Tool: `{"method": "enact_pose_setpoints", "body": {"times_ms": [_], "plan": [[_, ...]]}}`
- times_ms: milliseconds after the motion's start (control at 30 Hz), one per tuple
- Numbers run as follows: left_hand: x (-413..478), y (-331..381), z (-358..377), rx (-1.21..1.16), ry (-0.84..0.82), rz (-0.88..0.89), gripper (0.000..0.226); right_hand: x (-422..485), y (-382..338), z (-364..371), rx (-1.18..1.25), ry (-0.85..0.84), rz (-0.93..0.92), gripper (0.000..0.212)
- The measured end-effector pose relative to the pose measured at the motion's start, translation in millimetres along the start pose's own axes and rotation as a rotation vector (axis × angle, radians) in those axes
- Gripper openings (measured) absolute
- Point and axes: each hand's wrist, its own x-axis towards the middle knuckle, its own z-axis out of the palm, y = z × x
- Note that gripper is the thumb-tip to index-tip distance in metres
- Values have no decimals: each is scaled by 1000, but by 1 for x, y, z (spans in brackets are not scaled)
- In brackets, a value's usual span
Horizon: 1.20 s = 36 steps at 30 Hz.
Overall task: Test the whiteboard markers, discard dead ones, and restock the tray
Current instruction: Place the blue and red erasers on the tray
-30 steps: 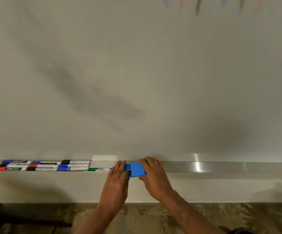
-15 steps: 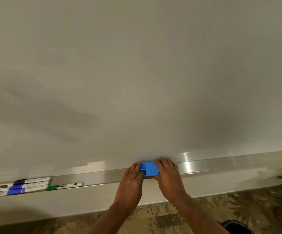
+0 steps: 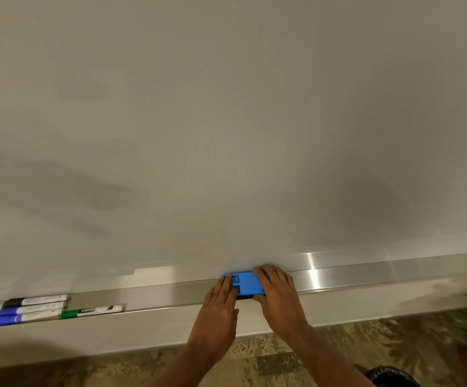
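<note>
I see the whiteboard (image 3: 226,135) wiped bare above its long metal tray (image 3: 366,275). Mid-tray, my left hand (image 3: 218,305) lays straight fingers on the blue eraser (image 3: 247,284), and my right hand (image 3: 279,291) curls over its other end, gripping it. The markers (image 3: 31,308) lie in rows at the tray's left end: white barrels with black and blue caps, and a green marker (image 3: 91,312) nearest the eraser.

Both bare forearms rise from the bottom edge toward the lower centre of the frame, palms down; the left hand (image 3: 218,305) lies with fingers nearly straight, tips touching the blue eraser (image 3: 247,284); the right hand (image 3: 278,291) curls its fingers over the eraser's other end.
</note>
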Motion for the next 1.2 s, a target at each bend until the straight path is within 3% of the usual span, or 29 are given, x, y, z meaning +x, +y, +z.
{"method": "enact_pose_setpoints", "body": {"times_ms": [67, 300, 367, 433, 500, 900, 1200], "plan": [[3, -1, 5, -33, -93, -37, 70, -2, 1, 3, -13, 20, 0, 76], [-2, 1, 12, -8, -26, -55, 64, -8, 4, 10, -46, 46, 72, 62], [-3, 0, 7, -20, -121, -64, 69, -9, 3, 10, -38, 54, 66, 57], [-6, -3, 0, 7, -43, -23, 68, -11, -3, 8, -22, 99, 52, 45], [-9, -4, -11, -37, 9, -13, 57, -11, -15, 3, 3, 131, 43, 48], [-67, -56, -85, -45, 220, -202, 68, 7, -136, -18, 150, 144, -111, 53], [-158, -157, -148, 45, 230, -521, 72, 17, -276, -3, 223, 64, -283, 54]]}}
